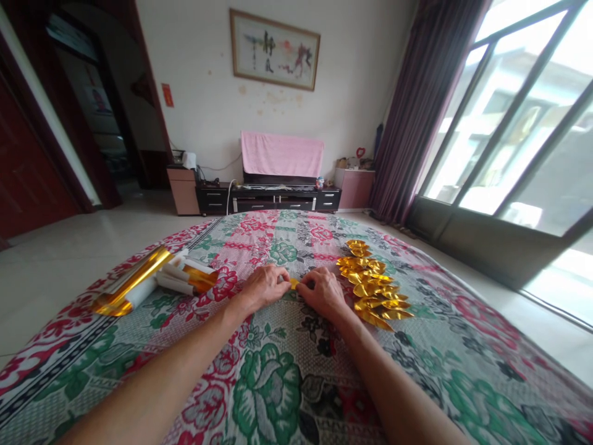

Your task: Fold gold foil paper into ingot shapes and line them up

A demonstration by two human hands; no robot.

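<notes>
Over the middle of the bed-like flowered cloth (269,383), my left hand (266,285) and my right hand (323,290) face each other. Between their fingertips shows a small piece of gold foil paper (293,283), pinched from both sides; most of it is hidden by my fingers. Just right of my right hand lie several folded gold foil pieces (373,281), pointed in shape and set in overlapping rows. To the left of my left hand are a curled gold foil sheet (139,278) and several rolled sheets with white backs (176,277).
Beyond the cloth's far edge stands a low black cabinet (278,201) bearing a screen draped with a pink cloth (282,154). A purple curtain (417,111) and large window (514,123) are at right, a dark doorway (102,111) at left.
</notes>
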